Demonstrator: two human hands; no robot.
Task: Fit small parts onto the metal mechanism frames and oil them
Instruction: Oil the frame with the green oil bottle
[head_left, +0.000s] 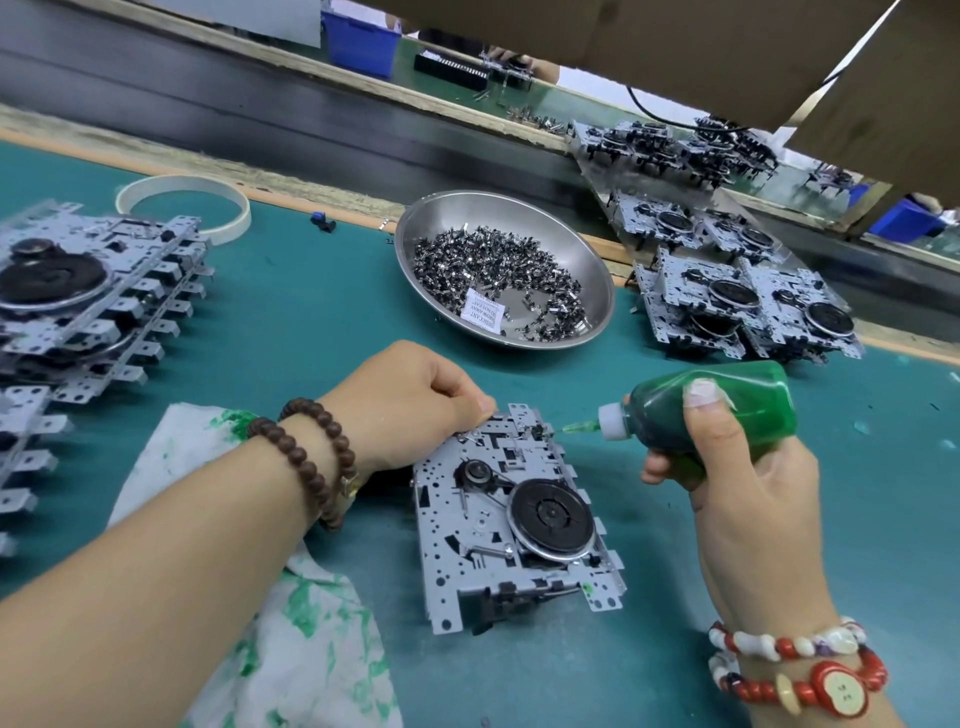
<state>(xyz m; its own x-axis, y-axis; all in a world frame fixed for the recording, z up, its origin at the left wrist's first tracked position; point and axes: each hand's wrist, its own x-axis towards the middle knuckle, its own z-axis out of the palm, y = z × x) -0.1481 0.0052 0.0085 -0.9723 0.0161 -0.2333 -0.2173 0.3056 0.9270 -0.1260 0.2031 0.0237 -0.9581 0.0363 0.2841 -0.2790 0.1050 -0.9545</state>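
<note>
left hand (415, 402) pinches the frame (511, 514) steady at 10 o'clock; right hand (737, 462) grips the oil bottle (727, 410): touch its nozzle (579, 427) at 1 o'clock, squeeze lightly.

Parts bowl (582, 244) behind frame (498, 519); frame stacks (78, 291) left

Bench clutter around the white ring (183, 203)

Stained cloth (291, 613) well nearer than it; blue bin (361, 44) far beyond; small blue-black clip (322, 221) just right.
</note>
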